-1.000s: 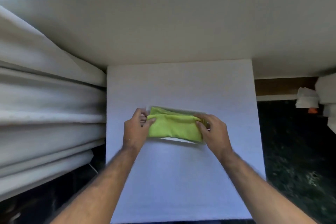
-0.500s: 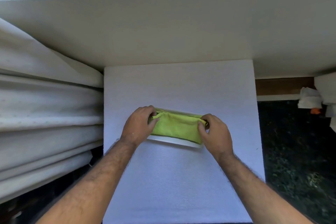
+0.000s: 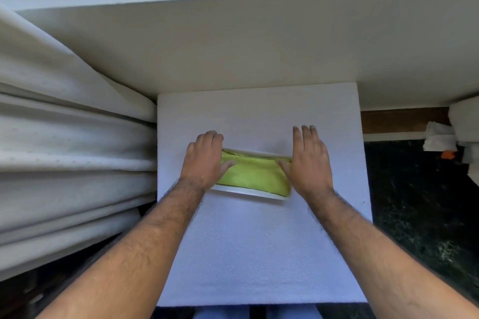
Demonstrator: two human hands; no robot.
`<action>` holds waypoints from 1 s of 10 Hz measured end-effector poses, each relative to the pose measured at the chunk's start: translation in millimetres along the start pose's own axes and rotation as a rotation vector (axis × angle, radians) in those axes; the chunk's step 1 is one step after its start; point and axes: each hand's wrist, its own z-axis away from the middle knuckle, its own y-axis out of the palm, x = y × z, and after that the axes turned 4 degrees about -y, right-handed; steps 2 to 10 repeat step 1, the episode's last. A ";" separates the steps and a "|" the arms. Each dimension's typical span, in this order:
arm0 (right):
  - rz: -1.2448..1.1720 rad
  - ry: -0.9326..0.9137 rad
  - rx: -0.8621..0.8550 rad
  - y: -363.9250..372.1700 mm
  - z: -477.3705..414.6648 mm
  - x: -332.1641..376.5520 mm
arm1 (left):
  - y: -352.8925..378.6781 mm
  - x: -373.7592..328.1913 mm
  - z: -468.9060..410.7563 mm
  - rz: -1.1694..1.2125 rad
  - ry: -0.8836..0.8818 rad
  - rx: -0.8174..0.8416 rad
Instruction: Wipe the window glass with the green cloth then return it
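The folded green cloth [image 3: 255,175] lies in a shallow white tray [image 3: 248,192] on a white foam-topped table [image 3: 259,254]. My left hand [image 3: 203,160] rests at the cloth's left end, fingers spread, thumb lying on the cloth. At the right end my right hand [image 3: 309,160] lies flat with fingers straight and apart, its thumb touching the cloth's edge. Neither hand grips the cloth. No window glass is in view.
White curtain folds [image 3: 72,163] hang close on the left of the table. A white sill or ledge [image 3: 233,46] runs across behind it. Right of the table are a dark floor [image 3: 414,202], crumpled white paper [image 3: 439,137] and a small orange object [image 3: 448,154].
Both hands have let go of the cloth's ends and opened out flat beside it. The cloth now lies settled in the tray.
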 end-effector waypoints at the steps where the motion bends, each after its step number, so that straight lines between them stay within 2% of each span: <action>1: 0.061 -0.143 -0.101 -54.3 -1.3 5.9 | -43.5 -2.4 14.9 0.031 0.105 -0.081; 10: 0.061 -0.143 -0.101 -54.3 -1.3 5.9 | -43.5 -2.4 14.9 0.031 0.105 -0.081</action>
